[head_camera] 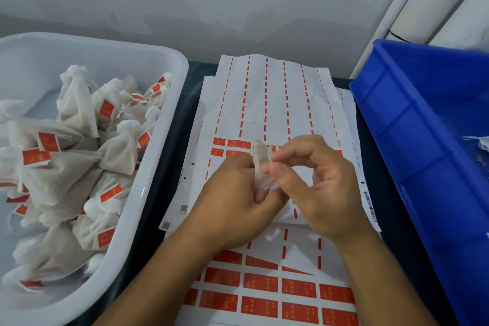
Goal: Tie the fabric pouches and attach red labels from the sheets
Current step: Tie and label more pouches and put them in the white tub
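Note:
A small white fabric pouch (260, 164) stands upright between my two hands, above the label sheets. My left hand (232, 201) grips its lower part, with the fingers curled round it. My right hand (315, 182) pinches the pouch's top, or its string, between thumb and forefinger. Sheets of red labels (299, 291) lie on the dark table under my hands; the far sheet (275, 98) is mostly peeled, with only thin red strips left.
A white tub (164, 103) on the left holds several tied pouches with red labels (105, 109). A blue crate (412, 124) stands at the right, with a bit of white fabric (483, 141) inside. A grey wall rises behind the table.

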Tool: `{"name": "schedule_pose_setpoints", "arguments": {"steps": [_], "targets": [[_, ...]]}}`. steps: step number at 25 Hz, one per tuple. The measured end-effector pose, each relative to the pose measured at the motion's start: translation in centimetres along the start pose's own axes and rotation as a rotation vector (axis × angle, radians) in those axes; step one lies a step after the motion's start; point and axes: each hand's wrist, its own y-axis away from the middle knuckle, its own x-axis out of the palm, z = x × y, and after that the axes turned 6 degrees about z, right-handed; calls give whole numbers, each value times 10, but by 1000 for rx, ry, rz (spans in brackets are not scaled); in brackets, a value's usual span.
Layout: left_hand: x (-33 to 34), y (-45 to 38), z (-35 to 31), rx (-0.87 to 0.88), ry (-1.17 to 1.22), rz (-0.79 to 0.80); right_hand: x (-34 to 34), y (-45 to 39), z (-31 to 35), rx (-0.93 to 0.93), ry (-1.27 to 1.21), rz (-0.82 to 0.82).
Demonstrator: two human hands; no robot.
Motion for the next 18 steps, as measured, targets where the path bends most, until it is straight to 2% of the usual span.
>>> {"name": "schedule_pose_setpoints", "arguments": {"steps": [5,9,14,18], "targets": [[3,1,-2,151,39,55,1,2,0,8,52,142],[0,2,-6,207,121,127,-5,1,0,11,113,161],[-8,1,0,-71,281,174,-10,0,-2,76,93,109],[-17,0,-4,-84,406,151,-13,1,-3,76,63,119]]}}
